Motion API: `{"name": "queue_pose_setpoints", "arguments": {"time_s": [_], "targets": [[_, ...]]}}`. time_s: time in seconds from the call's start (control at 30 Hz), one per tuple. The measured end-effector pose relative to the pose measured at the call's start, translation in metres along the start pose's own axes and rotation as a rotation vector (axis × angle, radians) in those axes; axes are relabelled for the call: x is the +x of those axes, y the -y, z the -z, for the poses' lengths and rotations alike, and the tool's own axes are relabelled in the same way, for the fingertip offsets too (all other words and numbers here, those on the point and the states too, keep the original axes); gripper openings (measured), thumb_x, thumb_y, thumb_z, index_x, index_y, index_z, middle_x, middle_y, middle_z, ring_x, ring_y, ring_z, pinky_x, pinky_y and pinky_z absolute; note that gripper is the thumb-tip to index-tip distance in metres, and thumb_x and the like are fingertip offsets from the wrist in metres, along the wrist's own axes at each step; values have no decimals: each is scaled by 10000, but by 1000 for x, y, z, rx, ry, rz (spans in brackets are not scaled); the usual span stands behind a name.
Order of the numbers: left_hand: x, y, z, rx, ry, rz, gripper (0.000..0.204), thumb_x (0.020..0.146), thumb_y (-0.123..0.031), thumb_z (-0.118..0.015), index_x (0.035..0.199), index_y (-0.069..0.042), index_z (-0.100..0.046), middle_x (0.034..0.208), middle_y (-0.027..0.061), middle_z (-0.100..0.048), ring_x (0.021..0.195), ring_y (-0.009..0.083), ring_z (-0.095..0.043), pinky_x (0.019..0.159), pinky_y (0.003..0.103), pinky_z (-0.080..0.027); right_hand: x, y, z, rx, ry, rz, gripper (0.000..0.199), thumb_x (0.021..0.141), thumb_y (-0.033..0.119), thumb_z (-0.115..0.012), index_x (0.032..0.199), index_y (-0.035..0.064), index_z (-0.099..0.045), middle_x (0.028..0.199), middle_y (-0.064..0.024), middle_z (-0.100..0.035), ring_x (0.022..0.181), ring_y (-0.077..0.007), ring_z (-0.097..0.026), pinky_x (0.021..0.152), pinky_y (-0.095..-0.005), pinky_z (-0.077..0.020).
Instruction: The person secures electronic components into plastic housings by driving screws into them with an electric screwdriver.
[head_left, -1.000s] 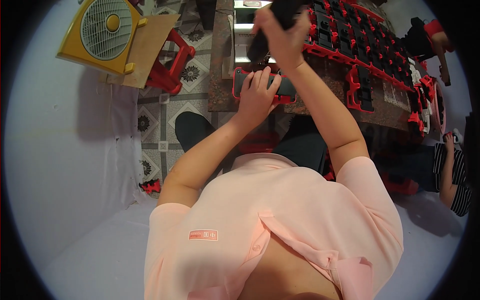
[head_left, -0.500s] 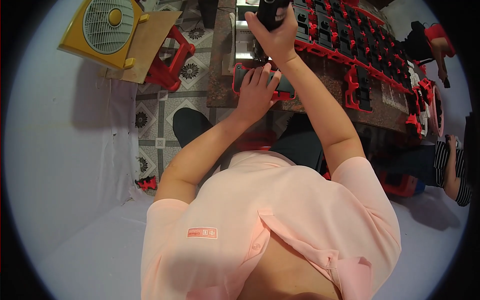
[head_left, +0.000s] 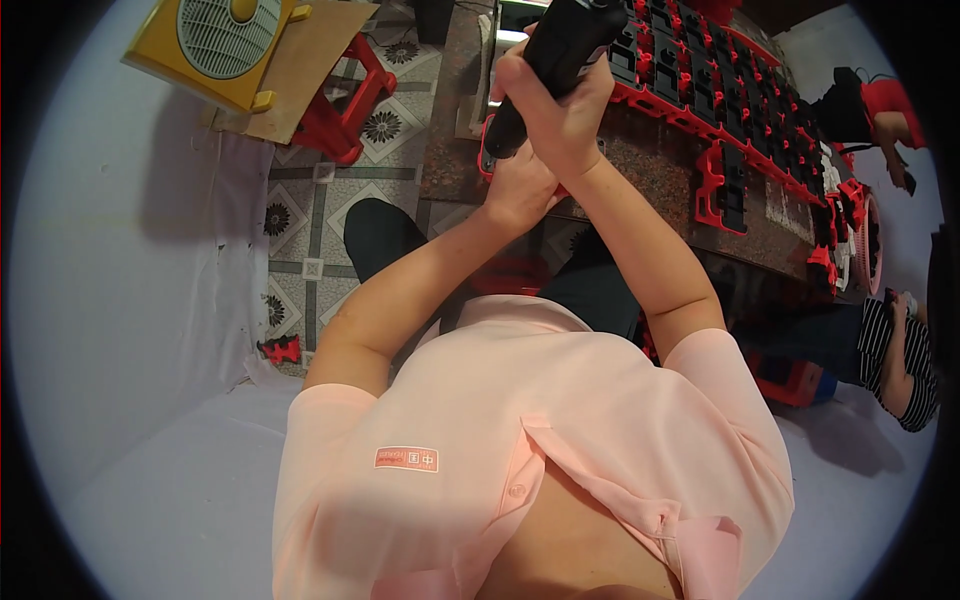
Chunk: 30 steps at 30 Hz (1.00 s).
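My right hand (head_left: pixel 570 118) is wrapped round a thick black power screwdriver (head_left: pixel 560 58), held tilted over the near edge of the table. Its lower end hides part of what lies beneath. Just below it, my left hand (head_left: pixel 522 192) rests at a red and black plastic part (head_left: pixel 487 148), of which only the red left edge shows. The fingers of my left hand are mostly hidden behind my right hand and the tool, so its grip does not show.
Rows of red and black plastic parts (head_left: pixel 690 85) cover the table's (head_left: pixel 640 150) far right, with one separate part (head_left: pixel 722 185) nearer. A yellow fan (head_left: pixel 205 45) sits on a board over a red stool (head_left: pixel 350 105) at left. Another person's arm (head_left: pixel 895 350) shows at right.
The screwdriver has come nearer and tilted, its lower end now over the part. My left hand, earlier spread flat on the part, has shifted slightly right, its fingers now mostly hidden.
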<state>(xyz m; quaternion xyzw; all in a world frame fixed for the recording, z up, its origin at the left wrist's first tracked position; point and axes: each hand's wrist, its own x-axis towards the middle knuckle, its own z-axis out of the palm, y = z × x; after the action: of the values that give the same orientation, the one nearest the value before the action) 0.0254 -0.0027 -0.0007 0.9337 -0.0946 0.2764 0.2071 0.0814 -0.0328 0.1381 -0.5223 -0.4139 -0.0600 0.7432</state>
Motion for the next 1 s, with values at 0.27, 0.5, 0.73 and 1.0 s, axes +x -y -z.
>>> {"name": "queue_pose_setpoints", "arguments": {"time_s": [0.27,0.5,0.73,1.0], "targets": [[-8,5,-2,49,-57,-52,461,949,-294,-565,1373,-115,-538,1389,187,-554,1254,358,-542,1041,516,-431,-7,-2,-15,-59,24,-101,386,826,89,-814,1080,19,-532,806,-37,-673,679,-103,-657,615,-258,-539],[-1,0,6,-266,157,160,547,920,-315,-604,1427,-126,-517,1432,209,-513,1297,383,-504,1076,531,-397,-7,-8,-14,-74,36,-100,487,767,204,-889,1091,27,-572,833,-20,-707,722,-111,-687,651,-268,-556],[5,-8,19,77,29,-75,859,568,-229,-923,1326,-100,-540,1363,192,-503,1229,348,-509,1080,474,-380,61,-40,47,236,53,497,225,934,121,-737,814,76,-551,629,23,-553,513,-60,-484,464,-266,-373],[-6,0,22,102,32,-44,880,593,-234,-908,1361,-102,-499,1385,203,-487,1253,350,-492,1070,485,-373,38,-36,39,-140,-65,206,228,918,124,-748,1005,48,-552,738,18,-583,573,-68,-515,509,-258,-395]]}}
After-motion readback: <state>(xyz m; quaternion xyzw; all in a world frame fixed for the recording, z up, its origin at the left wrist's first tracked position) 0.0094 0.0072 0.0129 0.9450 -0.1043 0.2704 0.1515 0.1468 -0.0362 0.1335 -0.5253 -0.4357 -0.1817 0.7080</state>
